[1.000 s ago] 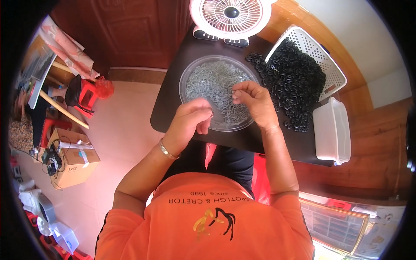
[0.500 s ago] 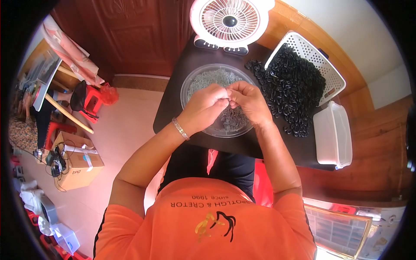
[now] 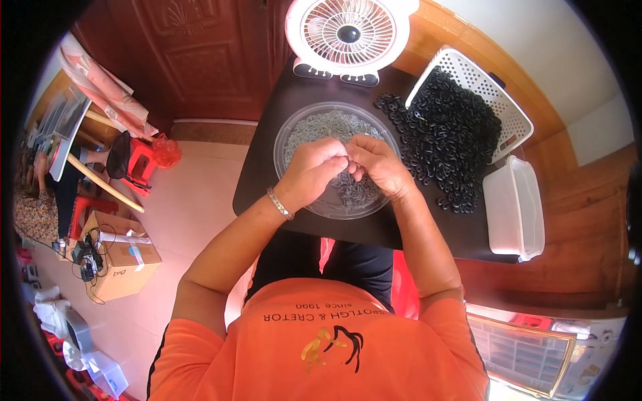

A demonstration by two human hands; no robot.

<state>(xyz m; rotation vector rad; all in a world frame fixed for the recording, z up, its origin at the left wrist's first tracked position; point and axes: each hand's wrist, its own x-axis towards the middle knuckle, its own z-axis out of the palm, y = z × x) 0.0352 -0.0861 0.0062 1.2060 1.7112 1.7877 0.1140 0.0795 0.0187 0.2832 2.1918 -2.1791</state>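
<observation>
My left hand [image 3: 311,172] and my right hand [image 3: 381,166] meet fingertip to fingertip above a round clear plastic tray [image 3: 279,139]. Both are closed in a pinch. Whatever sits between the fingers is too small and too covered to name. Small light grey pieces [image 3: 329,125] lie heaped in the far part of the tray, and darker grey ones [image 3: 359,192] show below my hands. To the right of the tray, a big pile of black ring-like pieces [image 3: 455,134] spreads over the dark table [image 3: 257,174].
The black pile spills from a tipped white perforated basket [image 3: 513,119]. A white plastic bin [image 3: 509,208] stands at the table's right edge, and a pink-and-white fan [image 3: 349,33] at the back. On the floor at left are a cardboard box [image 3: 127,264] and a red stool [image 3: 139,164].
The view has shifted slightly, so the tray and fan appear a little further left. My hands stay pinched together over the tray, with only a small change in finger position.
</observation>
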